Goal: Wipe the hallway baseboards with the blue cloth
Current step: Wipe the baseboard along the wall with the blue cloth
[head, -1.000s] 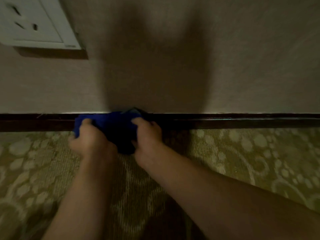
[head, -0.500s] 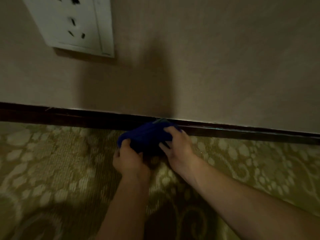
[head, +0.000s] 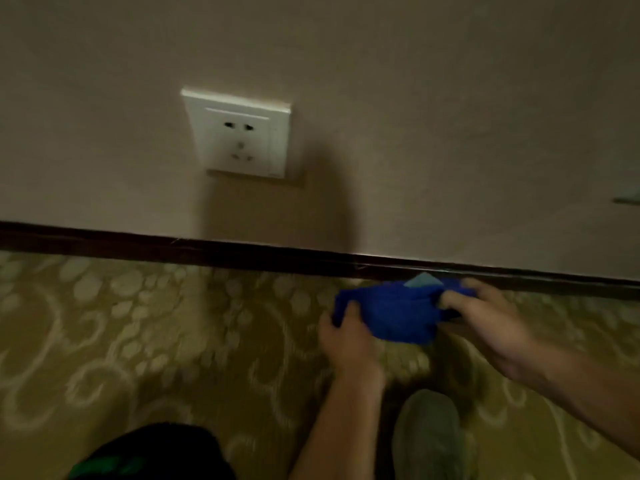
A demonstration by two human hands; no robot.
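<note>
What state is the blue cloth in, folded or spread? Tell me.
Bunched, not spread: the blue cloth is a thick wad gripped between the left hand and right hand at the baseboard.

A beige wall fills the upper half, plain and unpatterned, with a darker grey-brown shadow falling across it near the middle. A white socket sits on it, its slots showing as small dark marks. Along the foot of the wall runs a dark brown, nearly black baseboard. The carpet below is olive gold, patterned with pale cream scrolls and clusters of rounded blotches. A vivid royal blue cloth has a small pale teal corner showing at its top edge. A grey-green shoe appears at the bottom, beside a black garment marked with green.
</note>
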